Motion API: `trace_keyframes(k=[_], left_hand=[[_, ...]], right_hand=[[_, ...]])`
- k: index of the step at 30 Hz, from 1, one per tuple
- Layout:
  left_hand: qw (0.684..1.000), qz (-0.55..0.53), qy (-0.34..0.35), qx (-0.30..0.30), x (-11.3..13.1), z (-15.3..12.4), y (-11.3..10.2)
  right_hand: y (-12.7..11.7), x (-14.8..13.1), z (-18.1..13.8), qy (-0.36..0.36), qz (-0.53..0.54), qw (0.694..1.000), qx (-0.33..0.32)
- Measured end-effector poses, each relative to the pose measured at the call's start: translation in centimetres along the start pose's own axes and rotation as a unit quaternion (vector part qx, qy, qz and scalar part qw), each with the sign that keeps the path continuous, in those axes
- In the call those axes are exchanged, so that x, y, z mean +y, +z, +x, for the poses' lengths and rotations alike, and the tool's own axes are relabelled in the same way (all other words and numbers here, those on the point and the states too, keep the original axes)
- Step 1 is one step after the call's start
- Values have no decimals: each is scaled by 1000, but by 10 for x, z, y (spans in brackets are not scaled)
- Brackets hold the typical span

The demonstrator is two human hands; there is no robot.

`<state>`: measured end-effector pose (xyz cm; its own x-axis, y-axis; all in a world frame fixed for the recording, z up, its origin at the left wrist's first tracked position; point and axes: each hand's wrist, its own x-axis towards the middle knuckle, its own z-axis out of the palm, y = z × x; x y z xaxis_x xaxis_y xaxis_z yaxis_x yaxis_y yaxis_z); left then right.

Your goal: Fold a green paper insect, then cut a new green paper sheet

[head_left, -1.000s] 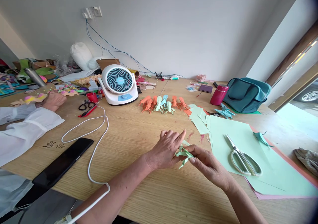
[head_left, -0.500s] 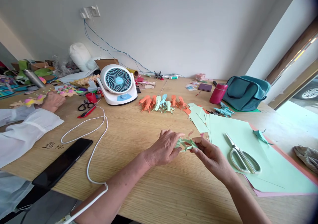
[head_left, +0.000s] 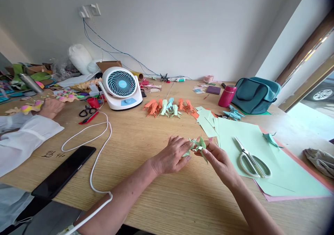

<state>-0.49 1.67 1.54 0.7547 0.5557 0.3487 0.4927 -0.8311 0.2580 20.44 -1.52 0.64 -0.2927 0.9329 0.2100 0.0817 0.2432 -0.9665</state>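
Both my hands pinch a small light-green folded paper figure (head_left: 198, 146) just above the wooden table (head_left: 146, 137). My left hand (head_left: 172, 155) holds its left end with closed fingers. From the right, my right hand (head_left: 218, 161) grips it between thumb and fingertips. A row of finished orange, green and blue paper figures (head_left: 168, 107) lies farther back. Light-green paper sheets (head_left: 242, 141) and white-handled scissors (head_left: 250, 157) lie just right of my right hand.
A white desk fan (head_left: 122, 88), red flask (head_left: 227, 96) and teal bag (head_left: 254, 94) stand at the back. A black phone (head_left: 64, 170) and white cable (head_left: 99, 158) lie at left. Another person's sleeve (head_left: 23, 139) and hand (head_left: 50, 107) rest at far left, by scissors (head_left: 87, 111).
My hands have turned the green figure and lifted it slightly; it sits more upright between my fingers. The view has shifted a little to the right.
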Motion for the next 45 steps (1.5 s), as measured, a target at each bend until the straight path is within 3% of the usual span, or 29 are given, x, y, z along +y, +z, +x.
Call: trace_keyframes(k=[15,23,26,30,34,40,45], left_hand=[[1000,3,-1,6,-7,-1,3],[995,4,-42,-85,-18,-34,27],[993,-1,-67,-102,-18,-43,31],[990,-4,-98,-99,-15,-45,34],[990,-29,-96,-101,-12,-46,33],[984,-144,-93,-44,-16,-50,27],[980,-157,-120,-35,-23,-48,25]], right_hand=[[-1,8,-1,-10,-103,995,-13],[-1,24,-12,38,-212,973,-88],[0,27,-16,16,-272,960,-70],[6,29,-19,-21,-356,934,-25],[15,30,-20,-38,-397,917,-25],[21,30,-20,-33,-412,910,-41],[21,32,-20,-34,-410,910,-41]])
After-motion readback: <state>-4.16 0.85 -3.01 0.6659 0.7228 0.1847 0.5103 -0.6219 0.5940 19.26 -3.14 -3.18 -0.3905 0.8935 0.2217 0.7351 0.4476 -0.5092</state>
